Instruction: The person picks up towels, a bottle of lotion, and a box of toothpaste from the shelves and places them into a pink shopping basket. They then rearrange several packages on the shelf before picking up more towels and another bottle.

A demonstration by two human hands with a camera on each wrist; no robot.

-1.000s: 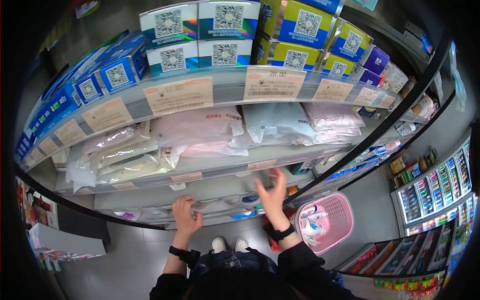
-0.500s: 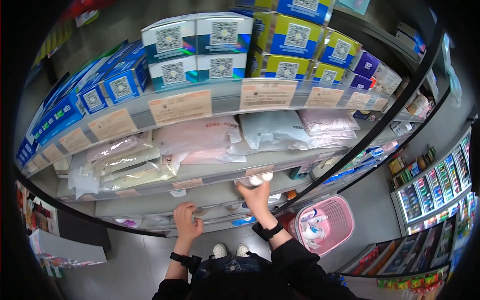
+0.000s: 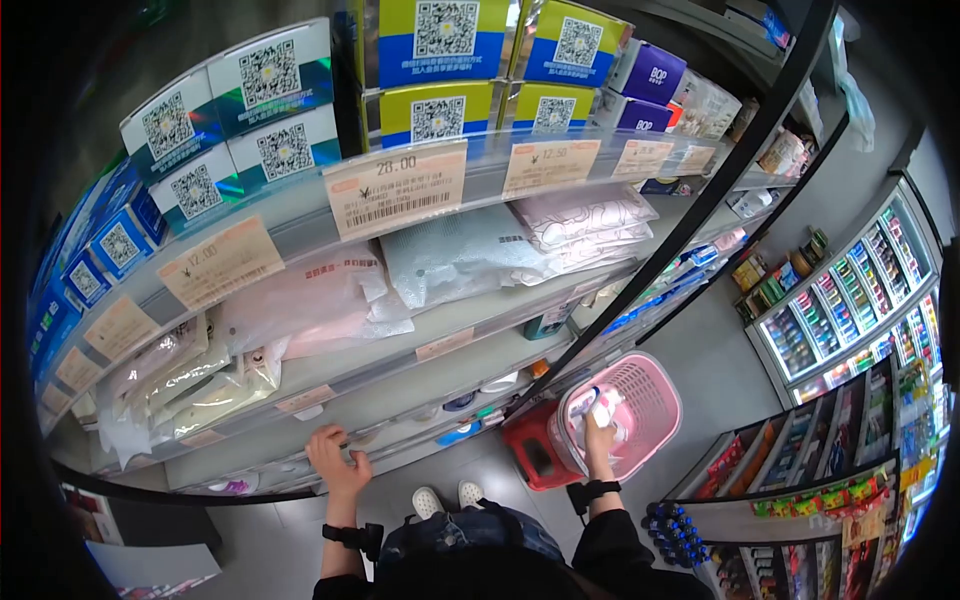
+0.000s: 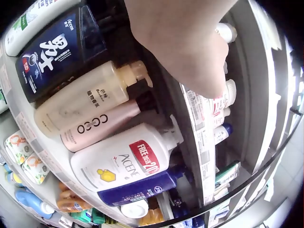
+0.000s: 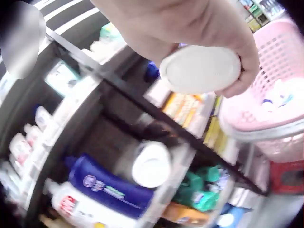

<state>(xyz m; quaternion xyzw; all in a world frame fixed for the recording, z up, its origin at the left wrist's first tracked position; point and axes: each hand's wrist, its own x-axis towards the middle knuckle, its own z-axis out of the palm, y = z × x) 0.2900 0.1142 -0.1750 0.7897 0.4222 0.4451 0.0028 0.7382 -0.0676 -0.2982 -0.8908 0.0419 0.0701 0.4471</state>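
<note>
White bottle (image 5: 199,69) is what we grasp in our right hand (image 3: 600,440), fingers curled round it, its oval end showing in the right wrist view. We hold it at the left part of a pink basket (image 3: 655,415), above or among the goods there; we cannot tell whether it touches them. In the basket we see white packages (image 5: 284,92) with blue marks. A red object (image 3: 530,450) sits just left of the basket.

Our left hand (image 3: 340,465) holds nothing, its fingers loosely bent, near the front edge of the low shelf; we cannot tell whether it touches. Near it stand a white pump bottle (image 4: 123,159) marked ACENE, a pink bottle (image 4: 99,127) marked COCO, a cream pump bottle (image 4: 80,102) and a blue bottle (image 4: 137,187).

Higher up, we have bagged pink packs (image 3: 310,300) beside a grey-green pack (image 3: 450,258). Above them are yellow-and-blue boxes (image 3: 437,118), with purple boxes (image 3: 646,75) to their right.
</note>
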